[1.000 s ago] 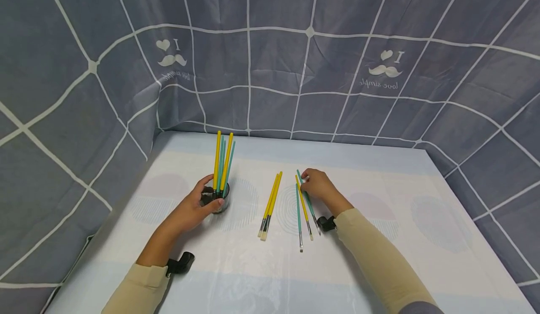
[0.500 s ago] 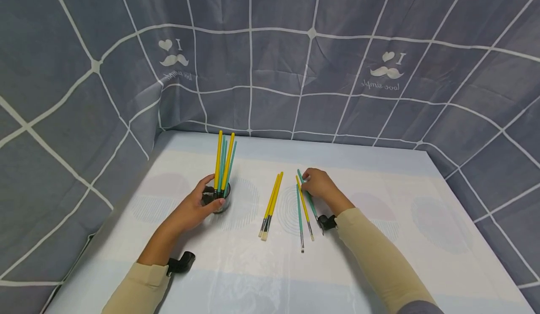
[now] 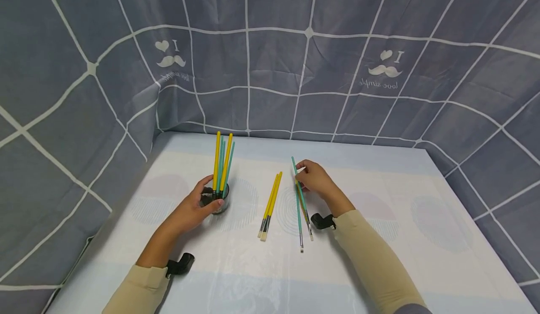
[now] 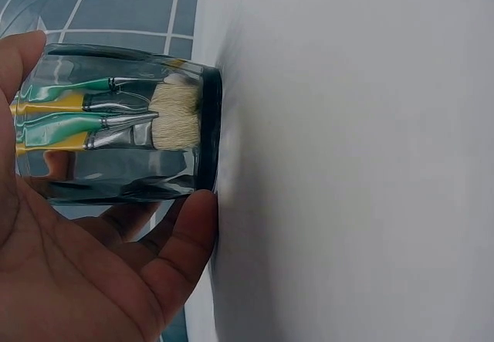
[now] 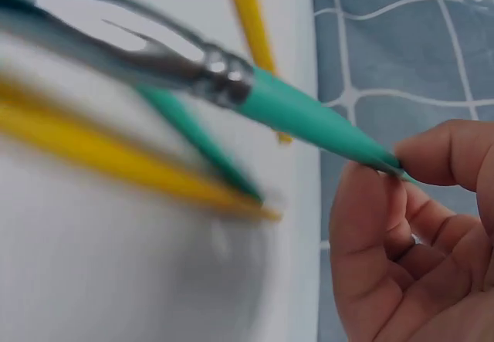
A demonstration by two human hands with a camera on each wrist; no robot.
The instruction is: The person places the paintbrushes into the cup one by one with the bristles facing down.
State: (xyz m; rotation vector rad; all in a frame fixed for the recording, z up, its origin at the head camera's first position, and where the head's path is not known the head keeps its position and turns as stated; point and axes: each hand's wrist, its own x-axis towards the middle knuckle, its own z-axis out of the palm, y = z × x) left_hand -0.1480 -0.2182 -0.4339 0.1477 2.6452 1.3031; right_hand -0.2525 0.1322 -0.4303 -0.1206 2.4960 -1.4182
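Note:
My left hand (image 3: 190, 213) grips a clear glass (image 4: 116, 174) that stands on the table. Inside it are several paintbrushes (image 3: 225, 164) with yellow and green handles, bristles down at the glass bottom in the left wrist view. Thumb and fingers of my right hand (image 3: 316, 179) pinch a green paintbrush (image 5: 297, 116) by its handle, metal ferrule and bristles pointing toward the near side. Under it lie a yellow paintbrush (image 5: 100, 149) and another green paintbrush (image 3: 299, 218), partly overlapped by the held one in the head view.
Two yellow paintbrushes (image 3: 272, 201) lie side by side between the hands. A pale patterned cloth covers the table (image 3: 236, 281). Grey checked curtain (image 3: 274, 61) hangs along the back and both sides. Each wrist carries a black camera (image 3: 180, 263).
My right hand has shifted up and to the left with the green paintbrush, which now crosses over the yellow one. My left hand stays at the glass.

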